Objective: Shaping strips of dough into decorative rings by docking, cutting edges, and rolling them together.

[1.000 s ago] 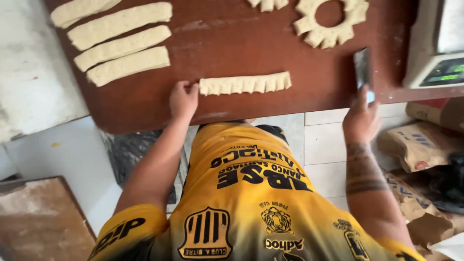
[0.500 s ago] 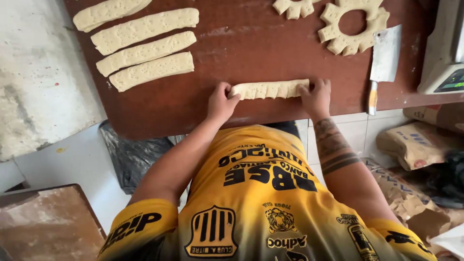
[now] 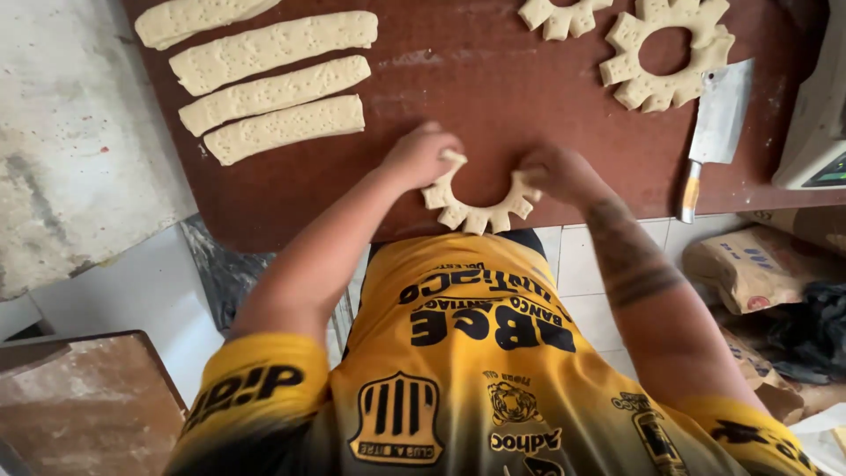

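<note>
A notched strip of pale dough (image 3: 476, 210) lies bent into a half ring near the front edge of the brown wooden table (image 3: 493, 88). My left hand (image 3: 421, 155) grips its left end and my right hand (image 3: 557, 173) grips its right end. The cut teeth point outward toward my body. A finished toothed dough ring (image 3: 670, 51) lies at the far right, and part of another ring (image 3: 559, 16) sits at the top edge. A cleaver (image 3: 716, 123) with a wooden handle rests on the table to the right of my right hand.
Several flat dotted dough strips (image 3: 273, 88) lie side by side at the far left. A scale (image 3: 824, 123) stands at the right edge. Paper sacks (image 3: 758, 264) sit on the tiled floor to the right. A wooden board (image 3: 84, 405) is at lower left.
My right hand left the cleaver on the table and joined the left on the notched strip. Both hands have curled the straight strip into a half ring.
</note>
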